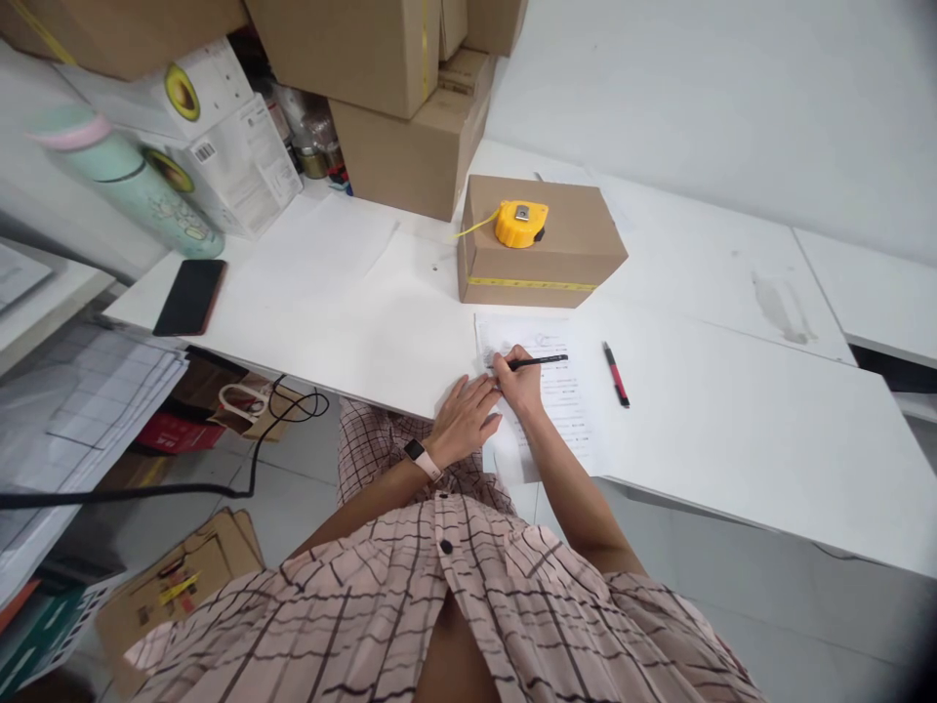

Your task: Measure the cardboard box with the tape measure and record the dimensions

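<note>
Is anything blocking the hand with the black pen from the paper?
Nothing that I can see: the right hand holds the black pen over the printed paper. The cardboard box sits beyond the paper, not between.

Nothing legible; print on the sheet point(567, 410) is too small.

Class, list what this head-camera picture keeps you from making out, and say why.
All in the head view:
Printed sheet: text too small and blurred; right hand covers part.
Watch: display too small to read.
Upper cardboard boxes: tops cut off by the picture's upper edge.
Left hand: palm hidden by its own back.
</note>
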The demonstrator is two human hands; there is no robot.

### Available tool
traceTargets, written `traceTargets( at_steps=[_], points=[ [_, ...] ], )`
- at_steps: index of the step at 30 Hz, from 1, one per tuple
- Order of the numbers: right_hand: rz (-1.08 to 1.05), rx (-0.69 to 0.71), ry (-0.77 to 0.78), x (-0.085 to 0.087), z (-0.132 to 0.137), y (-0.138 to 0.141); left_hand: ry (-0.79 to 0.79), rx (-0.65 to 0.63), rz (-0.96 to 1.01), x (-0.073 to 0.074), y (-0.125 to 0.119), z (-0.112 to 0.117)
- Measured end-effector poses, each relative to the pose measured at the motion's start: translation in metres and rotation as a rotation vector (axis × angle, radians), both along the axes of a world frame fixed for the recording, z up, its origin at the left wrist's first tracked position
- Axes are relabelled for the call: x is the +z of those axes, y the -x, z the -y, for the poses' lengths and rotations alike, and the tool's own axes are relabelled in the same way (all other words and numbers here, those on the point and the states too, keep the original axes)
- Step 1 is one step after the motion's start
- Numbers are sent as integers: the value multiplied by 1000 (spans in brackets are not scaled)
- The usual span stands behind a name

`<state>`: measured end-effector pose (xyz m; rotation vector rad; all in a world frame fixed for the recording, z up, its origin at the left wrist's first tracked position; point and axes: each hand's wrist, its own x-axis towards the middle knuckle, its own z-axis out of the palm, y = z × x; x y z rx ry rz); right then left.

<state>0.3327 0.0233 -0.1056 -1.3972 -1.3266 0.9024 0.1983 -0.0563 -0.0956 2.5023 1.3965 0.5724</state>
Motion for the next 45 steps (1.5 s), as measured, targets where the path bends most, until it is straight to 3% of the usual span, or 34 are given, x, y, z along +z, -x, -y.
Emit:
traceTargets(
  at_steps=[45],
  points=[
    [11,-44,-29,3,-2,0,-9,-5,-20,0,0,0]
  ],
)
